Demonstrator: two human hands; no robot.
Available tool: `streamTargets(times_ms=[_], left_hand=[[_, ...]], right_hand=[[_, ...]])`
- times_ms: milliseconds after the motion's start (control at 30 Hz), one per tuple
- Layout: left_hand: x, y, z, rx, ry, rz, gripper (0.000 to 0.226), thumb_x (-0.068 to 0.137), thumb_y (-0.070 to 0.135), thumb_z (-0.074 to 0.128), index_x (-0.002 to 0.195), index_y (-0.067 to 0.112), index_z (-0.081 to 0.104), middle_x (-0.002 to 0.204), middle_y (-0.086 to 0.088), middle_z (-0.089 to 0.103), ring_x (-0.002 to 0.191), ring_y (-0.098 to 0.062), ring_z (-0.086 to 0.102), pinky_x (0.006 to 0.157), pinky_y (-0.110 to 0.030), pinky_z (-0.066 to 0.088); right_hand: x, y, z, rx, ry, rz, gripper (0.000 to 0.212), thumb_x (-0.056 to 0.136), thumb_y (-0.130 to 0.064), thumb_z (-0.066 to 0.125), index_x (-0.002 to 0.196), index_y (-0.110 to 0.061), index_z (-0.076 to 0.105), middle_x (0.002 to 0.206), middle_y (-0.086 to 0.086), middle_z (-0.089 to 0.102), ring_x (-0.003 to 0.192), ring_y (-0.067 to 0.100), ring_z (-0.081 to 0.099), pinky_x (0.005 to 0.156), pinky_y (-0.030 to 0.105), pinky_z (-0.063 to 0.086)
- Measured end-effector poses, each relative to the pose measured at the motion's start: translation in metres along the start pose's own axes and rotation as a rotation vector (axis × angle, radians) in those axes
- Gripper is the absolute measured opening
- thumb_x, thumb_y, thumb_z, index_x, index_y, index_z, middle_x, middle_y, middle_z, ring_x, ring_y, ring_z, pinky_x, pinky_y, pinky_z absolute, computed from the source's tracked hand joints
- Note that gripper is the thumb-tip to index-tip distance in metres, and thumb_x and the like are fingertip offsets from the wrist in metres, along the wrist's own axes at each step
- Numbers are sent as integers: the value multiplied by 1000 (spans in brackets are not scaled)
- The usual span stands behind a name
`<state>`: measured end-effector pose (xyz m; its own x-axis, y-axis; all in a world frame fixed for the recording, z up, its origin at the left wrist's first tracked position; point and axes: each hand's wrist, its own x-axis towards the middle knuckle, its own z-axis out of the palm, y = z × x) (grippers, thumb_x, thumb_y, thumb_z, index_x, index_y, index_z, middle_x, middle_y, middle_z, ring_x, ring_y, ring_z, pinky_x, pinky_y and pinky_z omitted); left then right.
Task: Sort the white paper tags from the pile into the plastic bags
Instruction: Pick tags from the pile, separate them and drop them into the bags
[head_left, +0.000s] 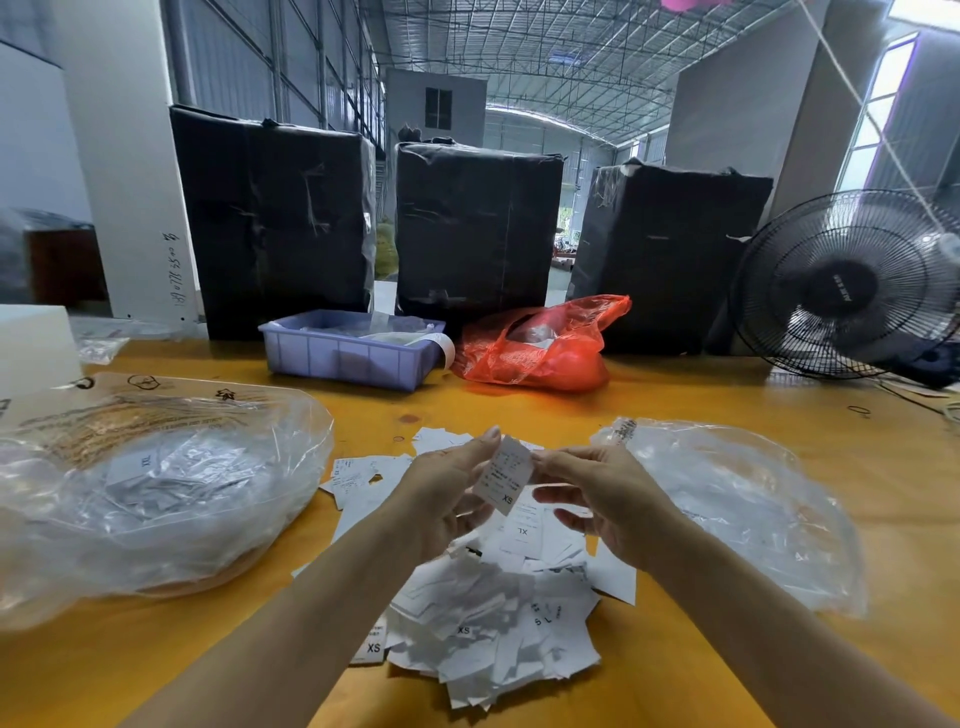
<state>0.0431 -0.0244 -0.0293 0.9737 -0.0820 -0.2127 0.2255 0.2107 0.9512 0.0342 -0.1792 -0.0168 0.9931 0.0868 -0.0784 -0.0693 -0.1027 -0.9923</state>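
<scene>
Both hands are raised over the pile (493, 613) of white tags on the yellow table (727, 395): the left hand (447, 493) and the right hand (597, 493) pinch one tag (506, 475), marked XS, between their fingers. A clear bag (156, 483) with tags inside lies at the left of the pile, and another bag (737, 499) lies at the right.

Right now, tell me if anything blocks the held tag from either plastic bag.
Nothing visible does. The tag is pinched between left hand and right hand above the pile. The left bag and right bag lie on either side, with only bare table between.
</scene>
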Motion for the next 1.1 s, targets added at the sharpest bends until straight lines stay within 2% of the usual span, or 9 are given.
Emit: streamTargets(times_ms=[100, 233, 400, 533, 600, 733, 900, 1033, 1100], left_hand=[[0, 2, -4, 19, -8, 7, 27, 84, 39, 66, 96, 15, 66, 86, -4, 68, 71, -16, 57, 56, -24, 41], [1, 1, -3, 22, -44, 17, 30, 85, 39, 64, 98, 13, 67, 78, -2, 68, 68, -15, 57, 56, -24, 42], [0, -1, 0, 33, -56, 66, 32, 85, 40, 63, 94, 9, 68, 65, -1, 67, 59, -13, 59, 55, -23, 44], [1, -2, 0, -37, -24, 86, 31, 86, 35, 64, 97, 7, 69, 77, -8, 68, 69, -17, 62, 61, -27, 50], [0, -4, 1, -37, -12, 108, 26, 86, 35, 63, 90, 12, 73, 74, -7, 66, 70, -18, 58, 59, -26, 48], [-2, -5, 5, -24, -28, 128, 24, 85, 36, 63, 78, 18, 75, 69, -5, 64, 68, -18, 56, 56, -24, 47], [-2, -6, 4, 24, -33, 152, 24, 86, 38, 61, 80, 20, 76, 77, -8, 66, 68, -17, 58, 50, -22, 46], [-1, -4, 2, 41, -59, 88, 29, 80, 45, 63, 86, 20, 75, 77, -7, 64, 69, -19, 56, 60, -26, 47], [1, -1, -2, 102, -54, 52, 42, 70, 50, 68, 92, 14, 71, 76, -6, 66, 65, -17, 60, 54, -24, 48]], right_hand=[[-1, 1, 0, 19, -15, 27, 8, 85, -16, 67, 78, -15, 73, 77, 1, 74, 78, 16, 62, 72, 31, 41], [-2, 1, -1, 27, -49, -33, 10, 82, -14, 70, 72, -17, 73, 72, 1, 73, 65, 10, 63, 72, 30, 43], [-1, 2, -2, -82, 10, -246, 3, 81, -7, 70, 80, -9, 72, 66, 2, 71, 54, 6, 60, 52, 14, 45], [-4, 2, 0, -134, -26, -337, 10, 80, -8, 72, 90, -9, 72, 67, 4, 71, 54, 7, 60, 55, 15, 49], [-5, 2, 3, -149, -51, -360, 8, 80, -2, 70, 88, -3, 71, 67, 5, 70, 53, 6, 59, 56, 16, 50], [-5, 2, 5, -128, -9, -369, 4, 80, 0, 70, 83, 2, 71, 68, 6, 68, 51, 5, 57, 54, 13, 47], [-5, 0, 3, -166, -61, -313, 6, 79, -14, 73, 81, -9, 73, 63, -5, 69, 54, -1, 59, 51, 8, 44], [-2, 1, 1, -99, -27, -211, 4, 79, -11, 73, 75, -8, 71, 62, 0, 70, 55, 5, 62, 52, 14, 45], [-1, 2, 0, -18, 9, -153, 5, 79, -7, 72, 75, -6, 69, 64, 4, 70, 56, 9, 63, 58, 20, 46]])
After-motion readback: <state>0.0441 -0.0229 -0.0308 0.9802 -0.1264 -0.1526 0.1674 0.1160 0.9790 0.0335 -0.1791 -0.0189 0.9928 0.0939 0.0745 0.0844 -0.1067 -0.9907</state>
